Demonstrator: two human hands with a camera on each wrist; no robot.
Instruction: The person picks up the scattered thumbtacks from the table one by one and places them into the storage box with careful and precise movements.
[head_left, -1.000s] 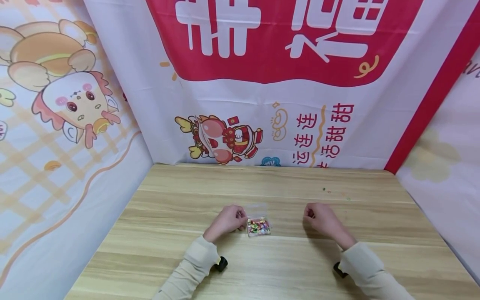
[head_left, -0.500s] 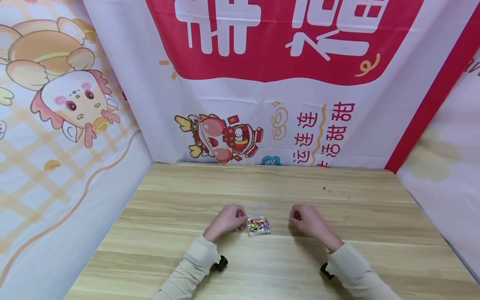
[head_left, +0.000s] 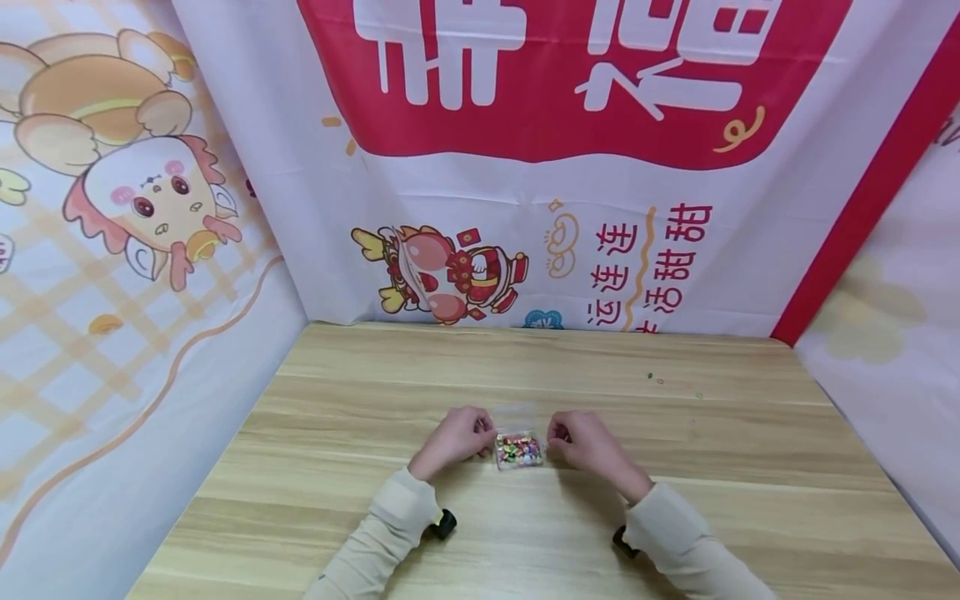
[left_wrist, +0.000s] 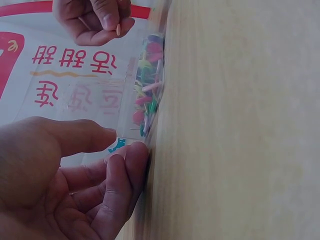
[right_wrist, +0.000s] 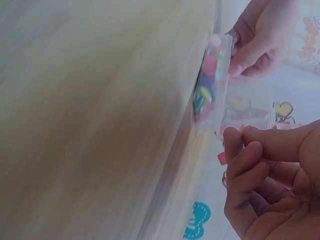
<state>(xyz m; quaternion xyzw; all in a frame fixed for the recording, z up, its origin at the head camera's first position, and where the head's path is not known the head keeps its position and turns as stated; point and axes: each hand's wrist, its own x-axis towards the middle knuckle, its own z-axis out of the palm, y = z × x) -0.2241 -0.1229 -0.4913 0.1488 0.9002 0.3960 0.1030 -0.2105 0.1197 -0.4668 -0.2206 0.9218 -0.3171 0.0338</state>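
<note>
A small clear plastic box [head_left: 519,451] lies on the table, its transparent lid [head_left: 515,412] raised at the far side. Bright mixed-colour pieces [left_wrist: 149,75] fill it; some look like flat-headed thumbtacks. At the box's left end, my left hand [head_left: 454,435] pinches the edge between thumb and forefinger. My right hand [head_left: 588,448] is just off the right end, holding a small orange disc-like piece [left_wrist: 118,30] between thumb and forefinger. That piece appears edge-on in the left wrist view and is mostly covered by fingertips in the right wrist view.
A few tiny coloured pieces [head_left: 660,381] lie on the wooden table [head_left: 360,375] toward the back right. Printed cloth [head_left: 465,192] hangs along the table's back edge and both sides. A black wrist camera [head_left: 444,525] sits under the left cuff.
My right hand has moved left across the table, from well right of the box to beside its right end. The left hand and box have stayed nearly still.
</note>
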